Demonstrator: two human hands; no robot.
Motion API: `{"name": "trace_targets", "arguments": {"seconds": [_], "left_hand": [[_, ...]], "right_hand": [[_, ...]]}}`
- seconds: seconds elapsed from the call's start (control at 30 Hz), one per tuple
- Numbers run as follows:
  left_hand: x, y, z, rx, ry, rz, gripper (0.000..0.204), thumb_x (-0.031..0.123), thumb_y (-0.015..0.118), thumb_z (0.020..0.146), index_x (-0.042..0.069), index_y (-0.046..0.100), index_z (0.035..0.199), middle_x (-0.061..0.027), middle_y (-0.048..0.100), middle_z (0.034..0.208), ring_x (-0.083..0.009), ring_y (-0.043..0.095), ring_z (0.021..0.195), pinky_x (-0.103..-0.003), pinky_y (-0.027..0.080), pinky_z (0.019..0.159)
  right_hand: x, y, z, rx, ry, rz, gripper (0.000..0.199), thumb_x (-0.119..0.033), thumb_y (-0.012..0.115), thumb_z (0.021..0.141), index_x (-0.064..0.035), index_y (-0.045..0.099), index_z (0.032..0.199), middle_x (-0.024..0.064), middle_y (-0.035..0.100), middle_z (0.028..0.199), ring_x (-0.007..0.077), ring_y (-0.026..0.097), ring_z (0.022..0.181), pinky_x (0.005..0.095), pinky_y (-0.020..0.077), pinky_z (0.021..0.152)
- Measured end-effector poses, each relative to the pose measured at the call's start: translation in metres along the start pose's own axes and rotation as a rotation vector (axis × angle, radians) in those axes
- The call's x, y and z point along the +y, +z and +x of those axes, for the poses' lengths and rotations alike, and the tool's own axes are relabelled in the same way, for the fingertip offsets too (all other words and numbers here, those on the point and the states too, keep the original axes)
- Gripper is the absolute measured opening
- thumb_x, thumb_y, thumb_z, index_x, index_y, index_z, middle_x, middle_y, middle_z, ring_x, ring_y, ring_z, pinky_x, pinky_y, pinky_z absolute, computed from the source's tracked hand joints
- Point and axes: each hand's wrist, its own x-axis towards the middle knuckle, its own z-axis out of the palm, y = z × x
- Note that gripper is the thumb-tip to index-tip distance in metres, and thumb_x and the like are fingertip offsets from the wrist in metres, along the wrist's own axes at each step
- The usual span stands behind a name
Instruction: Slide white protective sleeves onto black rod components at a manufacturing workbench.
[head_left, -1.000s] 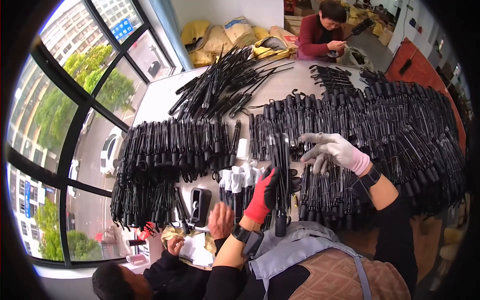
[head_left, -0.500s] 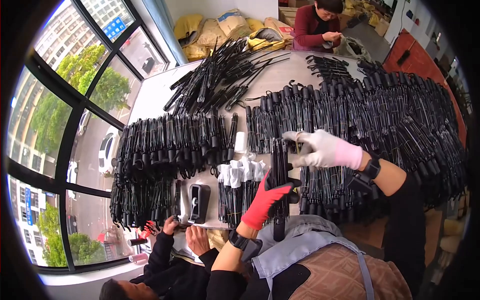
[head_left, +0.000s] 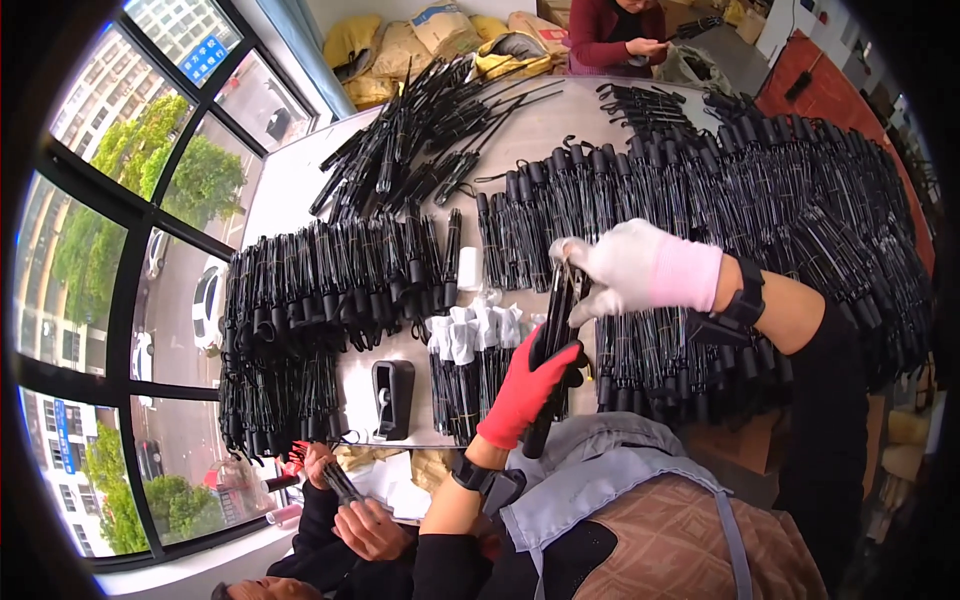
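My left hand [head_left: 525,398], in a red glove with a black palm, is wrapped round a black folding umbrella frame [head_left: 561,308]. The frame stands slightly tilted in front of my chest, its dark handle [head_left: 537,438] pointing down below the hand. At its upper end my right hand [head_left: 625,268], in a white glove with a pink cuff, closes thumb and fingers on the rib ends; the exact fingertip contact is partly hidden. Just left of the held frame lie several umbrella frames with white wrapped tops [head_left: 478,330].
Dense rows of umbrella frames [head_left: 680,210] cover the table's right side, with another stack [head_left: 320,280] on the left. A loose heap [head_left: 410,140] lies farther back. A black tape dispenser [head_left: 393,400] stands near the front edge. A co-worker's hands [head_left: 370,528] hold a frame at lower left; another person [head_left: 615,40] sits beyond the table.
The held umbrella frame has tilted, its lower end shifting left. My right hand has closed in on its upper end. The co-worker at lower left has lifted a frame off the table.
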Motion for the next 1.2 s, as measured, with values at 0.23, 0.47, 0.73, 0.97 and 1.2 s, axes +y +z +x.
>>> {"name": "trace_targets", "arguments": {"seconds": [0.23, 0.47, 0.73, 0.97, 1.2], "left_hand": [[-0.005, -0.001, 0.001, 0.006, -0.031, 0.018, 0.03, 0.01, 0.075, 0.081, 0.003, 0.059, 0.106, -0.0002, 0.062, 0.079, -0.0089, 0.059, 0.066, -0.025, 0.047, 0.058], [-0.023, -0.001, 0.01, 0.014, 0.187, 0.383, 0.027, 0.008, 0.074, 0.08, 0.003, 0.059, 0.102, -0.0021, 0.064, 0.08, -0.0116, 0.061, 0.066, -0.025, 0.048, 0.06], [-0.013, -0.018, 0.006, 0.145, 0.124, -0.107, 0.038, 0.0, 0.072, 0.077, 0.003, 0.056, 0.111, -0.0068, 0.066, 0.086, -0.0155, 0.065, 0.07, -0.029, 0.053, 0.06], [-0.03, -0.04, 0.005, 0.042, 0.054, -0.526, 0.044, 0.001, 0.066, 0.081, 0.002, 0.053, 0.123, -0.0102, 0.066, 0.092, -0.0176, 0.065, 0.071, -0.03, 0.055, 0.063], [-0.062, -0.077, -0.004, 0.245, 0.036, -0.605, 0.046, 0.011, 0.055, 0.088, -0.002, 0.048, 0.131, -0.0124, 0.062, 0.088, -0.0223, 0.062, 0.072, -0.035, 0.054, 0.071]], "right_hand": [[0.012, 0.009, -0.008, -0.075, 0.064, 0.126, 0.072, -0.058, 0.065, 0.079, 0.001, 0.048, 0.117, 0.0185, 0.064, 0.07, 0.0386, 0.066, 0.073, 0.0448, 0.0533, 0.067], [0.003, 0.007, -0.003, -0.056, -0.045, -0.114, 0.067, -0.052, 0.069, 0.078, -0.0028, 0.048, 0.118, 0.0118, 0.063, 0.065, 0.0342, 0.066, 0.066, 0.0418, 0.0521, 0.058], [0.025, 0.081, 0.008, -0.361, 0.085, 1.16, 0.045, -0.04, 0.058, 0.094, -0.0024, 0.051, 0.117, 0.0087, 0.066, 0.083, 0.0204, 0.066, 0.064, 0.0312, 0.0523, 0.052], [0.029, 0.207, 0.005, -0.269, 0.282, 2.053, 0.03, -0.027, 0.055, 0.097, -0.0023, 0.056, 0.112, 0.008, 0.066, 0.088, 0.0139, 0.065, 0.068, 0.0264, 0.054, 0.059], [0.114, 0.336, 0.036, 0.026, 0.474, 0.715, 0.023, -0.016, 0.053, 0.092, 0.0037, 0.06, 0.103, 0.0096, 0.066, 0.082, 0.0183, 0.065, 0.069, 0.0321, 0.0525, 0.063]]}}
